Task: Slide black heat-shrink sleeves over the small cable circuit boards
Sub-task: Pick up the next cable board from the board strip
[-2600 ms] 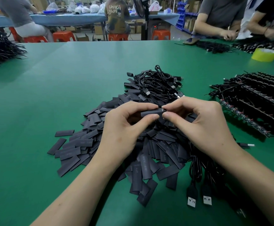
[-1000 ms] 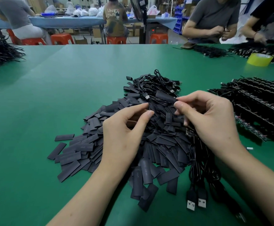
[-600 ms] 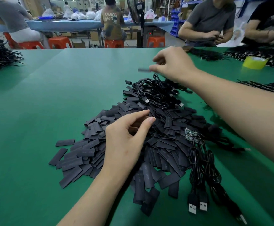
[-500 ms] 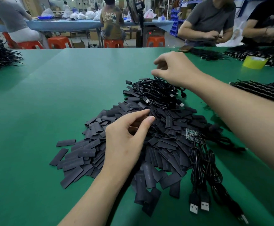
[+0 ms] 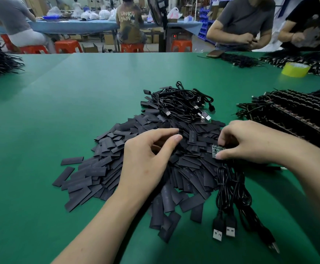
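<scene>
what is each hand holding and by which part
The right hand pinches the small green circuit board by its right edge. Whether the left hand, curled over the flat black heat-shrink sleeves, holds one cannot be told.

My left hand (image 5: pixel 147 157) hovers, fingers loosely curved — thumb apart; my right hand (image 5: pixel 250 141) pinches a circuit board (image 5: pixel 216 149).

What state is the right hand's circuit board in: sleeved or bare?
Bare: the circuit board, pinched by the right hand, shows its green face and components uncovered.
</scene>
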`<state>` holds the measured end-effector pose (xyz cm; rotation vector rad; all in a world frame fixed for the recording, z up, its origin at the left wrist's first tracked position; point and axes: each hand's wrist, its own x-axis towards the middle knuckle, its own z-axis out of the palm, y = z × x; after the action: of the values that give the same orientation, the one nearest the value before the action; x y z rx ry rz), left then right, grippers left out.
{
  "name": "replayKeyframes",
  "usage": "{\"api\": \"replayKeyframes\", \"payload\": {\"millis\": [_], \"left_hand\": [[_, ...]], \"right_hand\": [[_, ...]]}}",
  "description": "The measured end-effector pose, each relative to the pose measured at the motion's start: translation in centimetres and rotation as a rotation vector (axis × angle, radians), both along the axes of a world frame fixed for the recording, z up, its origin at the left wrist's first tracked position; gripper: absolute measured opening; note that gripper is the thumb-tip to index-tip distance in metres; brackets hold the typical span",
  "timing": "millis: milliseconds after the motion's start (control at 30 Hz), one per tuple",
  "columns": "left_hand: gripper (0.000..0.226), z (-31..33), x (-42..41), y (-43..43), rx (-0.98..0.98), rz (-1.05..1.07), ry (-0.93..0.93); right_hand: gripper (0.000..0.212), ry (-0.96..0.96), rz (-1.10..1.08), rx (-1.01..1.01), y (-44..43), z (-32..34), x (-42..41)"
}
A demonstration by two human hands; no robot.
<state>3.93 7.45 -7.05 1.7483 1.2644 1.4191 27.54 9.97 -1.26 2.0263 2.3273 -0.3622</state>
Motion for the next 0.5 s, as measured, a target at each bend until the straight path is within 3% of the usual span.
{"api": "replayKeyframes", "payload": {"millis": [200, 300, 500], "left_hand": [[0.013, -0.2, 0.1, 0.0, -0.016, -0.112, 0.040], [0.009, -0.3, 0.1, 0.2, -0.066, -0.215, 0.079], [0.016, -0.5, 0.0, 0.5, -0.163, -0.313, -0.073]], "right_hand": [[0.035, 0.397, 0.167, 0.038, -0.1, 1.9, -1.7], [0.035, 0.502, 0.253, 0.047, -0.6, 1.5, -3.7], [0.048, 0.729, 0.187, 0.086, -1.7, -0.2, -3.2]]}}
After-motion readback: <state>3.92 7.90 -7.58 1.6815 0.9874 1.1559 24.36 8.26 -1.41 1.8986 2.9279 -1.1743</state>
